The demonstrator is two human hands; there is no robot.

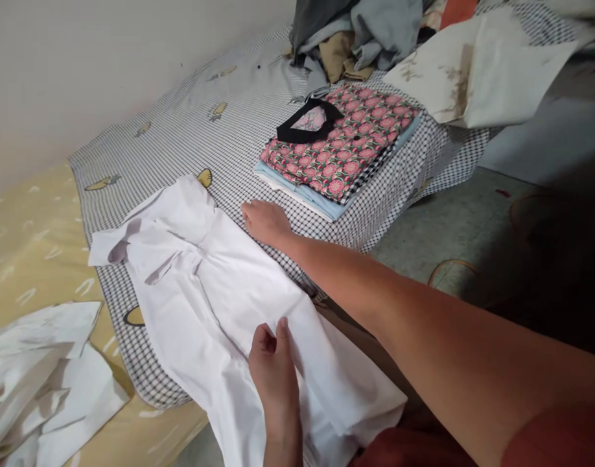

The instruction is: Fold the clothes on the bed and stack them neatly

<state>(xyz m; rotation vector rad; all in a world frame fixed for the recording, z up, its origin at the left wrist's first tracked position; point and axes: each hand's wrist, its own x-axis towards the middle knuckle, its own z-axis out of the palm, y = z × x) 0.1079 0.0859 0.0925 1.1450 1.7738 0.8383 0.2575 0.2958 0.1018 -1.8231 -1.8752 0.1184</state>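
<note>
A white collared shirt (258, 285) lies spread lengthwise over the checked sheet, its collar end at the far left and its lower end hanging toward me. Above its lower half is my left hand (275, 370), fingers curled and thumb raised, with nothing visible in it. My right hand (267, 224) reaches across to the sheet just beyond the shirt's right edge. Its fingers are folded down, and whatever might be inside them is hidden. Close to that hand sits a stack of folded clothes, topped by a pink flowered shirt (346, 149) with a black collar.
The checked sheet (181, 143) covers the bed beside a yellow patterned cloth (30, 227). White crumpled cloth (49, 383) lies at lower left. Grey and brown clothes (365, 32) are heaped at the back, beside a stained white cloth (496, 71). Grey floor (424, 240) shows at right.
</note>
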